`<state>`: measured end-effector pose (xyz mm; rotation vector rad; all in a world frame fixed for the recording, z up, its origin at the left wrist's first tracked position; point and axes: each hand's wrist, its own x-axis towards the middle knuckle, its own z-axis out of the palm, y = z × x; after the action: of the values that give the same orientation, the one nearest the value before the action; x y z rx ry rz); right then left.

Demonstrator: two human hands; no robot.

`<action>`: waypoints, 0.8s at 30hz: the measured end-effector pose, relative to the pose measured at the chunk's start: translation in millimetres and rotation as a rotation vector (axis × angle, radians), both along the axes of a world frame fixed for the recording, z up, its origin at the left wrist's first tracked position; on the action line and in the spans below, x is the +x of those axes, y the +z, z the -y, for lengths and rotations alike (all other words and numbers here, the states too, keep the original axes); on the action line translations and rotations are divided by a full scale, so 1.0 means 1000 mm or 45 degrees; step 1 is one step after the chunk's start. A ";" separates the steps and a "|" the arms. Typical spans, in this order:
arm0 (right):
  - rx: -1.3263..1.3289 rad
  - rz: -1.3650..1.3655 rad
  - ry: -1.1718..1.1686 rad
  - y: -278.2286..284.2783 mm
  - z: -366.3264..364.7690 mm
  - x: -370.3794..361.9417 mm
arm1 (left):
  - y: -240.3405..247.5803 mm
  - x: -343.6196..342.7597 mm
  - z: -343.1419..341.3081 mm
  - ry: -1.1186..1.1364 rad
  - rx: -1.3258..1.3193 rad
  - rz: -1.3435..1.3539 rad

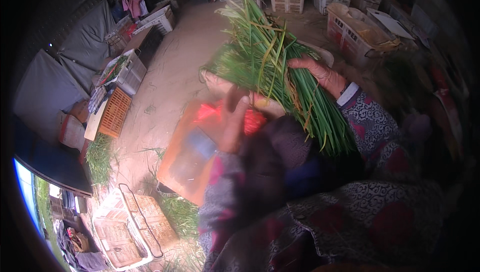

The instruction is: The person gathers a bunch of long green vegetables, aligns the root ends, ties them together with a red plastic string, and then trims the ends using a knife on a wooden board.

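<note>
My right hand (pixel 320 73) is closed round a thick bunch of long green chives (pixel 285 64), with some yellowed and brown blades hanging among them. The bunch slants from the upper middle down over my right thigh. My left hand (pixel 234 122), a little blurred, hovers with thumb and fingers apart over a heap of red plastic strips (pixel 255 120); nothing shows in it. Those strips lie at the far end of an orange-brown board (pixel 180 159), which also bears a bluish-grey item (pixel 201 143). More chives (pixel 225 67) lie behind, partly hidden by the bunch.
A pale plastic basket (pixel 114 227) stands at the lower left, with loose green blades (pixel 180 217) beside it. An orange crate (pixel 116 113) and a white crate of greens (pixel 129 74) line the left side. Stacked crates (pixel 286 1) stand at the back; another crate (pixel 345 37) is at the right.
</note>
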<state>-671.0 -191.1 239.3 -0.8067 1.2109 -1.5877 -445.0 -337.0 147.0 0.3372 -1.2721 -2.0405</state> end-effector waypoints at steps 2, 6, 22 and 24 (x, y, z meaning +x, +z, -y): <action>-0.121 -0.146 0.104 0.000 0.027 0.050 | 0.014 0.042 0.005 0.143 -0.225 0.054; 0.034 -0.134 0.480 0.019 0.062 0.148 | 0.027 0.118 0.018 0.385 -0.294 0.128; 0.093 -0.353 1.320 -0.073 0.149 0.387 | -0.013 0.394 -0.021 0.767 0.187 0.519; 0.046 -0.414 1.382 -0.079 0.161 0.399 | -0.021 0.412 -0.026 0.766 0.204 0.561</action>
<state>-271.6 -351.6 160.4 -1.4118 0.7509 -0.5521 -33.5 -311.2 125.8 1.1462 -1.0708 -1.5865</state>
